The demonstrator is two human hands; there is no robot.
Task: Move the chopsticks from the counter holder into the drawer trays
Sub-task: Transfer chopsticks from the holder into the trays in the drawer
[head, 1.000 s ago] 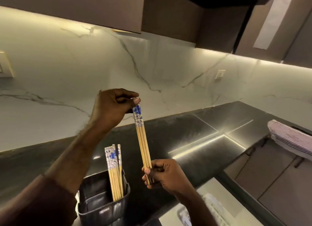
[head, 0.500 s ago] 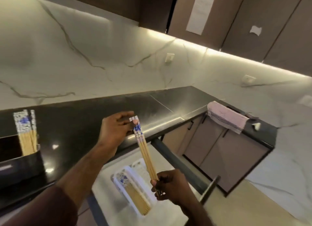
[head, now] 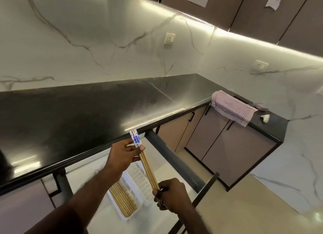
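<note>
Your right hand (head: 172,196): fingers curled closed around the plain lower tips of a small bundle of chopsticks (head: 147,167), nearest you.

Your left hand (head: 123,156): thumb and fingers pinched closed on the same bundle just below its blue-and-white patterned tops, up and to the left of your right hand.

Bundle: slim, straight, pale wood sticks, held together on a slant between both grips, above the open drawer (head: 97,177).

White tray (head: 139,180): ribbed plastic, in the drawer directly beneath your hands. Its left compartment holds a flat row of loose chopsticks (head: 122,198), lying lengthwise, touching side by side.

Counter (head: 73,115): black, glossy, reflective, beyond your left hand.

Checked cloth (head: 232,108): pink-and-white weave, draped over the counter edge, well to the right of both grips.

Wall (head: 87,32): white marble with grey veins, farthest.
</note>
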